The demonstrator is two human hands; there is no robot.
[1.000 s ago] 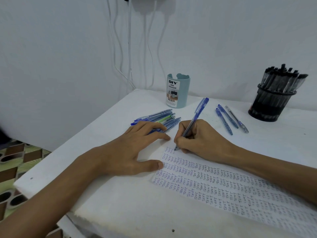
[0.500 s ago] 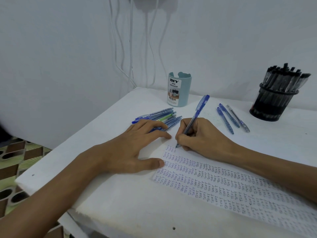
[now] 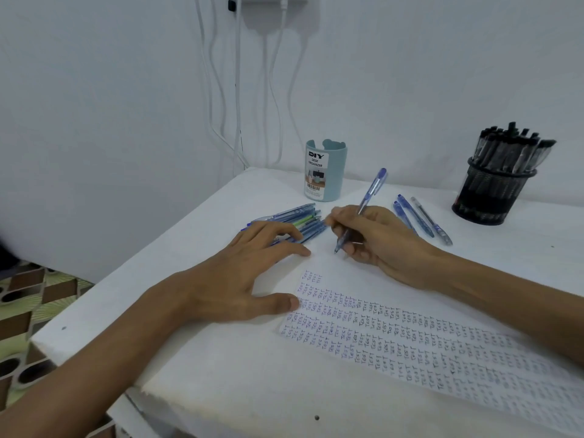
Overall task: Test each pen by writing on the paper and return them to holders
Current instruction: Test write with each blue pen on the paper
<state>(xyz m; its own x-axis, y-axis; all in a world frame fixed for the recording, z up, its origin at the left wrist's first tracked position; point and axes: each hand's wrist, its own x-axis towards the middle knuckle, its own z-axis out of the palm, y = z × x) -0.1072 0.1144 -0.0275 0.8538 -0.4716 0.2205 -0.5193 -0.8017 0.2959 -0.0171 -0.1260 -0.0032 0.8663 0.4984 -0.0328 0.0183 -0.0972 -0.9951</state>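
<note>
Blue-barrelled pen (image 3: 370, 191) sits pinched between the thumb and curled fingers of the right hand (image 3: 379, 240). Its cap end points far and right, and its tip is down at the blank far-left part of the paper (image 3: 410, 338); whether it touches, I cannot tell. The left hand (image 3: 240, 276) lies flat with fingers straight, thumb on the paper's left edge and fingertips against a pile of blue pens (image 3: 303, 218). Rows of "TEST" fill the sheet's near part. Three more pens (image 3: 422, 219) lie right of the writing hand. Farther off on the white table (image 3: 252, 374) stand a teal holder (image 3: 325, 172) and, to the right, a black mesh holder (image 3: 493, 192) full of dark pens.
</note>
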